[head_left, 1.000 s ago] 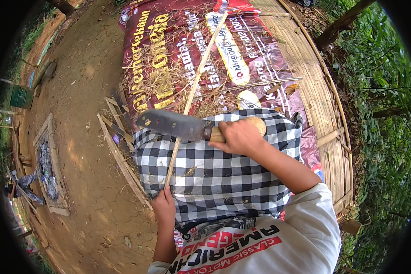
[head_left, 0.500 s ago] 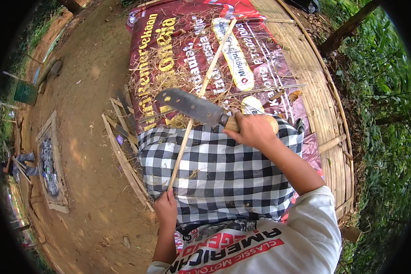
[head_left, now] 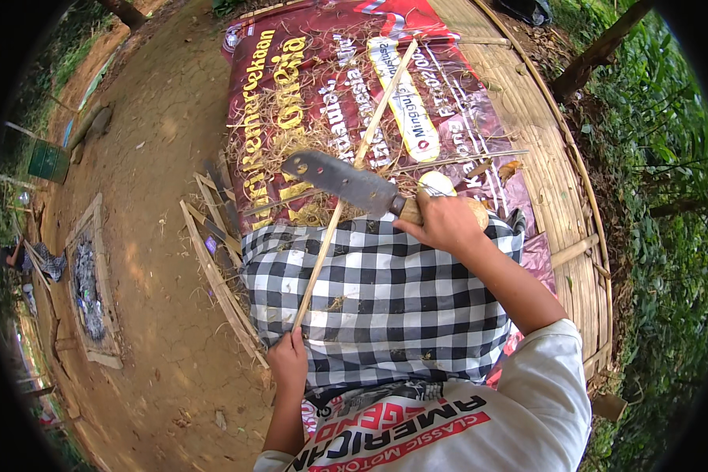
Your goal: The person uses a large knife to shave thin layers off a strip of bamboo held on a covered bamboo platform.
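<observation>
A broad machete (head_left: 342, 181) with a dark blade and a wooden handle is gripped by my right hand (head_left: 447, 224), its tip toward the left. The blade crosses over a long, thin, pale strip (head_left: 319, 266), probably bamboo, and covers part of it. My left hand (head_left: 288, 360) pinches the strip's near end. From there the strip slants away over the black-and-white checkered cloth (head_left: 417, 303) on my lap and out above the printed sheet. Whether blade and strip touch, I cannot tell.
Curly shavings lie scattered over the dark red printed sheet (head_left: 307, 102), which covers part of a bamboo platform (head_left: 519, 102). Cut wooden slats (head_left: 216, 279) lean at the platform's left side. Farther left, a framed ash pit (head_left: 88, 287) lies on the dirt ground. Greenery borders the right.
The view has shifted slightly, so most things appear a little farther right. My hands, the machete and the strip keep nearly the same arrangement.
</observation>
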